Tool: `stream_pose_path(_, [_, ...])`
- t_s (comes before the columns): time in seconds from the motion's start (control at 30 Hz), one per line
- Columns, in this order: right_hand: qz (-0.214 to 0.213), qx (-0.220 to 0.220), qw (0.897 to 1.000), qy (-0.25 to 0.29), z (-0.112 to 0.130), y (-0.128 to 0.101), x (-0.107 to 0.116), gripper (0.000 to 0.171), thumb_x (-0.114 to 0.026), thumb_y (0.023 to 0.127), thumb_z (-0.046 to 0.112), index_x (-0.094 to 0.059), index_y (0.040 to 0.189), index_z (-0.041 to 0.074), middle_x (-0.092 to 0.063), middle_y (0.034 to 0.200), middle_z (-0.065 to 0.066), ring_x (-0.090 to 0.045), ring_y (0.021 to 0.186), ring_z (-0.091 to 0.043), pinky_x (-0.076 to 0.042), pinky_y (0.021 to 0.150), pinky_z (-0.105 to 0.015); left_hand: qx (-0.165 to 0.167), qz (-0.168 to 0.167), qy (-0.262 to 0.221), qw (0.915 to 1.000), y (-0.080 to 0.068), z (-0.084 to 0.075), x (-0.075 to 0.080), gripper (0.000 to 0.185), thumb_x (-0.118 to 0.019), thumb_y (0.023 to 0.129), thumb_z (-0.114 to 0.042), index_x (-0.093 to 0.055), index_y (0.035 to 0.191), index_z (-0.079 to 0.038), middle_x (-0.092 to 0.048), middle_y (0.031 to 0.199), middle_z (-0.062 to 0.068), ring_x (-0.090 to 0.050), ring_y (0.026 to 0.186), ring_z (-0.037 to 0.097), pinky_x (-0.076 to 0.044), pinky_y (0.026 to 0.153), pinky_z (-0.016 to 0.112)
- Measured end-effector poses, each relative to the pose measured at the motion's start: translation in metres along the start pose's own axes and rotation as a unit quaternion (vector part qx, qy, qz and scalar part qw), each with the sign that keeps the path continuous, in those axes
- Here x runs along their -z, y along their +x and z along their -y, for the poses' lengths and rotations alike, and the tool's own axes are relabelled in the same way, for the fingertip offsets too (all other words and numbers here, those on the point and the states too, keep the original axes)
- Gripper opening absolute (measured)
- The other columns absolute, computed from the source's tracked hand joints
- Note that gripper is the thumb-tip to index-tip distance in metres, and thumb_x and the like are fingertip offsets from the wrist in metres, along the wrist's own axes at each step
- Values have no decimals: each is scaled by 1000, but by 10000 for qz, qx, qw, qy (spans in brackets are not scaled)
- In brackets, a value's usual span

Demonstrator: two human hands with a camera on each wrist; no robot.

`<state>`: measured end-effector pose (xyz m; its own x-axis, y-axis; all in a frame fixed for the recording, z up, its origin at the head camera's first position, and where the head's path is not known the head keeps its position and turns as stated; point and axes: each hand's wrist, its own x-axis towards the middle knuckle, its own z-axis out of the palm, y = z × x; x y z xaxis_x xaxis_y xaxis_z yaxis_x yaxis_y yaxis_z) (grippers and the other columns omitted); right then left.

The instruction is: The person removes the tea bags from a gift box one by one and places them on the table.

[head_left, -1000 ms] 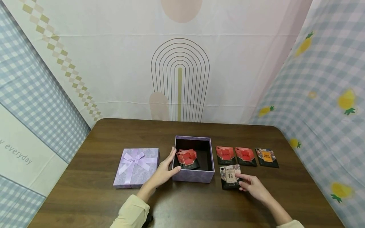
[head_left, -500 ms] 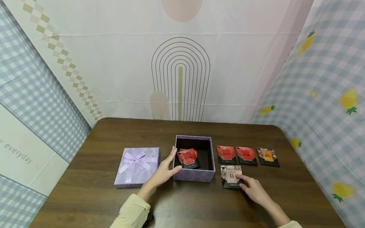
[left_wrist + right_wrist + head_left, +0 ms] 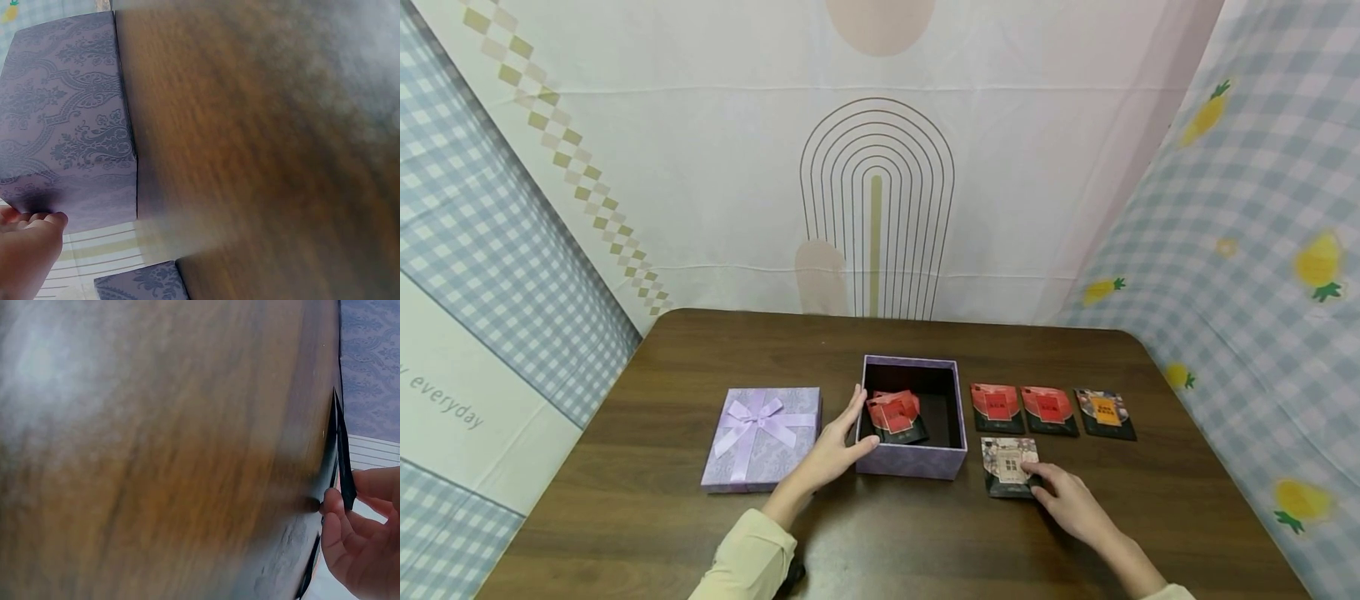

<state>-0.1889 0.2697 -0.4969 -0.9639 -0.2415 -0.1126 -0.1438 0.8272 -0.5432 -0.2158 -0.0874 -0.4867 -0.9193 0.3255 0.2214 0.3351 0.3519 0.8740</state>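
In the head view, my left hand [image 3: 833,450] lies along the left wall of the open purple box [image 3: 910,462], fingers extended. Its fingertips touch the patterned box wall [image 3: 69,106] in the left wrist view. Inside the box, several red-and-black sachets [image 3: 897,418] overlap at the left. My right hand [image 3: 1071,500] pinches the right edge of a beige-and-black sachet [image 3: 1006,475] between thumb and fingers, to the right of the box. From the right wrist view, this sachet [image 3: 343,450] appears edge-on, a thin dark sliver tilted up from the table.
Two red-and-black sachets [image 3: 997,407] and an orange-labelled sachet [image 3: 1105,412] lie in a row behind the right hand. The purple lid [image 3: 760,442] with a ribbon bow rests left of the box. A patterned cloth [image 3: 737,208] hangs behind the brown table [image 3: 880,550].
My right hand's fingers have shifted slightly on the beige-and-black sachet, which stays in about the same spot. The left hand and the box keep their places.
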Motion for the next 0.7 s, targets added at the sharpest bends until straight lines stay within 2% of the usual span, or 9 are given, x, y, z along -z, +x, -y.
stream_pose_path(0.4, [-2, 63, 9999, -112, 1, -3, 0, 36, -61, 82, -1, -58, 118, -2, -57, 117, -22, -52, 109, -39, -43, 86, -52, 124, 20, 2, 9999, 0, 0, 0, 72, -62, 85, -9, -21, 144, -2, -11, 150, 17, -16, 137, 27, -16, 109, 45])
stream_pose_path(0.67, [-54, 161, 9994, -291, 0, -4, 0, 34, -60, 82, 0, -59, 116, -2, -56, 118, -22, -52, 109, -39, -43, 86, -53, 162, 64, -19, 9998, -6, -38, 8, 69, -60, 84, -2, -22, 140, 9, -11, 147, 24, -17, 134, 35, -17, 108, 49])
stream_pose_path(0.7, [-70, 149, 9994, -292, 0, -4, 0, 33, -60, 82, -1, -59, 116, -2, -56, 117, -22, -52, 109, -39, -43, 86, -53, 195, 98, -22, 9998, -6, -39, 9, 69, -60, 84, -2, -21, 140, 8, -11, 147, 23, -16, 135, 34, -16, 108, 49])
